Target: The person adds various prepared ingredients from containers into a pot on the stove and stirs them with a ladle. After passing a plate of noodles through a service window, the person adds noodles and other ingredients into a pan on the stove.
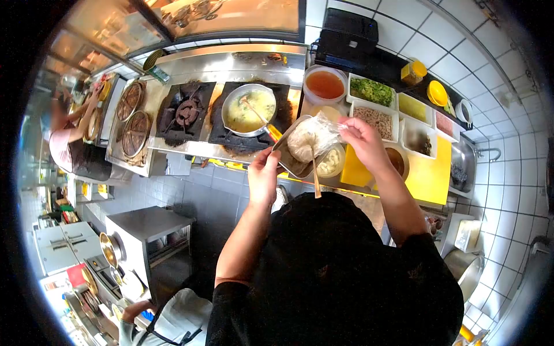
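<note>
My left hand (264, 173) grips the rim of a metal bowl (283, 157), tilted over the counter's front edge. Inside lies a pale, lumpy mass (301, 144), with a long-handled spoon (317, 184) sticking out towards me. Between the fingers of my right hand (360, 139) is the edge of a clear plastic bag (328, 131) that reaches into the bowl. Just left of the bowl, a pan (248, 131) of yellowish, pale food sits on a burner, a utensil with a wooden handle in it. Partly behind the bowl is a tub of pale cream-coloured food (332, 161).
Beyond my right hand stand white containers of chopped greens (372, 90) and minced meat (375, 119), plus a tub of reddish liquid (324, 84). A yellow board (433, 173) lies to the right. One person (69, 135) works at far left; another (179, 317) is behind me.
</note>
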Demonstrator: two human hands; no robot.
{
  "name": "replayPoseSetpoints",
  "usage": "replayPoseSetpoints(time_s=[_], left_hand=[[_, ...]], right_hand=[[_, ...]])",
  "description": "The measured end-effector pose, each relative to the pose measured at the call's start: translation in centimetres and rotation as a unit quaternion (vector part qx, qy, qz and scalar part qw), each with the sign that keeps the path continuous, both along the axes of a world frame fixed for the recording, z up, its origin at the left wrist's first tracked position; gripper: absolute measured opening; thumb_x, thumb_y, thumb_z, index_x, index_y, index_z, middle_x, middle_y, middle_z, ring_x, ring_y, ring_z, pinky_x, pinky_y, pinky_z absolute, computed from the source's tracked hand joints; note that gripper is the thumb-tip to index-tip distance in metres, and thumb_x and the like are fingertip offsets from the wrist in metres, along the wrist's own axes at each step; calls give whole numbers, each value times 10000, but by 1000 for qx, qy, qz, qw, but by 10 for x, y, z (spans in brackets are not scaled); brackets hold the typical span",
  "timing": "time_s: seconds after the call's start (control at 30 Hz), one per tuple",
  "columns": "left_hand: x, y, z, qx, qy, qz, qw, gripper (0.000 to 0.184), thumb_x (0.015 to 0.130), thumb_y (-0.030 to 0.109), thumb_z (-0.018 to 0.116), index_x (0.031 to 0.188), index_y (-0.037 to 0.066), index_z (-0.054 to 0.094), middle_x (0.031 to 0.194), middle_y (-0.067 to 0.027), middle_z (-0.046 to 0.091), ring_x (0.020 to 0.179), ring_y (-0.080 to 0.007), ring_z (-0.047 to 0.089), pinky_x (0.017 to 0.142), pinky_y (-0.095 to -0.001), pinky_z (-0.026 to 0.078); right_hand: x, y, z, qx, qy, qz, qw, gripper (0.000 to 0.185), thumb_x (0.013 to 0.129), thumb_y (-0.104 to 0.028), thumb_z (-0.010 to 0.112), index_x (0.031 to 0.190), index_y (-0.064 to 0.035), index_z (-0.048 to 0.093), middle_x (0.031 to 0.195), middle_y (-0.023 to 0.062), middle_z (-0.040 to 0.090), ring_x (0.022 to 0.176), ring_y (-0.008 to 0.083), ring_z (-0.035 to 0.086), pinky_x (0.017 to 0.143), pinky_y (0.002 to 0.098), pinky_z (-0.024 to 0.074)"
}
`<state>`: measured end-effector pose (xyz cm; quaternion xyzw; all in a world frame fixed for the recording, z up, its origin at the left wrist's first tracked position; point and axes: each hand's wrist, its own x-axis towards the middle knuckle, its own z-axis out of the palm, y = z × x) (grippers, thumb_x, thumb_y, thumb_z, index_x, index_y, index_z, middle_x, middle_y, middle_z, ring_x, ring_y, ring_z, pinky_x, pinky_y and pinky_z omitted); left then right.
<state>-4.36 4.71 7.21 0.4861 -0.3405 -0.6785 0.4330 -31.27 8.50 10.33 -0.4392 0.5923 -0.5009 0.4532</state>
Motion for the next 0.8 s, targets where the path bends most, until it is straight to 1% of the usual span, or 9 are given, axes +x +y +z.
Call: replayPoseSetpoints(time_s=[0.17, 0.27, 0.37, 0.4, 0.53, 0.63, 0.67, 0.77, 0.8], left_hand=[[13, -2, 8, 14, -3, -1, 1000, 328, 955, 234, 653, 1153, -27, 644, 1032, -84, 684, 889, -172, 663, 748, -345, 579], [16, -6, 9, 13, -7, -17, 1000, 323, 948, 230, 659, 1146, -24, 648, 1036, -82, 684, 873, -168, 665, 727, -333, 578], [20, -11, 8, 12, 0, -41, 999, 338, 939, 244, 664, 1151, -21, 650, 1017, -74, 693, 836, -150, 667, 696, -299, 564], [21, -12, 9, 17, -12, -56, 998, 347, 937, 253, 665, 1151, -20, 651, 1010, -72, 697, 825, -145, 667, 688, -291, 559], [22, -21, 23, 22, -71, -134, 988, 381, 926, 288, 668, 1149, -21, 660, 979, -69, 708, 789, -135, 668, 672, -275, 548], [19, -26, 27, 12, -86, -187, 978, 396, 914, 283, 682, 1139, -42, 671, 949, -84, 716, 755, -146, 672, 668, -281, 551], [18, -28, 26, 6, -86, -200, 976, 386, 916, 272, 683, 1128, -50, 675, 928, -93, 718, 741, -152, 677, 669, -286, 560], [8, -27, 35, -1, -102, -212, 972, 386, 909, 267, 692, 1124, -53, 682, 920, -90, 720, 734, -145, 669, 655, -279, 543], [7, -28, 36, -1, -101, -223, 969, 397, 901, 273, 695, 1133, -49, 684, 930, -78, 718, 747, -132, 659, 643, -267, 521]], right_hand=[[13, 5, 4, -40, 42, 7, 998, 139, 974, -59, 614, 1099, 1, 607, 1321, 101, 596, 1177, 150, 563, 1007, 315, 449], [13, 5, 9, -111, 247, 25, 962, 168, 981, -68, 594, 1140, -17, 609, 1365, 103, 570, 1242, 181, 544, 1050, 325, 421], [12, 0, 4, -92, -5, -6, 996, 218, 986, -73, 578, 1198, -27, 587, 1401, 100, 550, 1288, 206, 528, 1084, 336, 400], [5, 2, 6, -78, 39, 28, 996, 382, 943, -35, 608, 1319, -50, 544, 1500, 112, 458, 1377, 223, 455, 1115, 365, 386], [3, 2, 25, -63, -84, 185, 977, 694, 822, 40, 650, 1468, -129, 462, 1641, 123, 231, 1482, 267, 311, 1162, 399, 371], [-6, 0, 36, -51, 132, 321, 936, 652, 829, 34, 646, 1442, -121, 485, 1639, 126, 242, 1486, 269, 307, 1171, 384, 349], [-7, 1, 34, -82, 176, 333, 923, 489, 852, -16, 671, 1328, -92, 589, 1568, 152, 380, 1457, 254, 364, 1123, 373, 397], [-8, -5, 18, -86, 164, 335, 924, 262, 917, -111, 676, 1175, -65, 672, 1413, 164, 559, 1306, 218, 536, 1033, 360, 465], [-5, -2, 15, -19, 122, 258, 958, 217, 975, -201, 651, 1100, -30, 697, 1212, 136, 682, 1100, 173, 641, 946, 342, 505]])
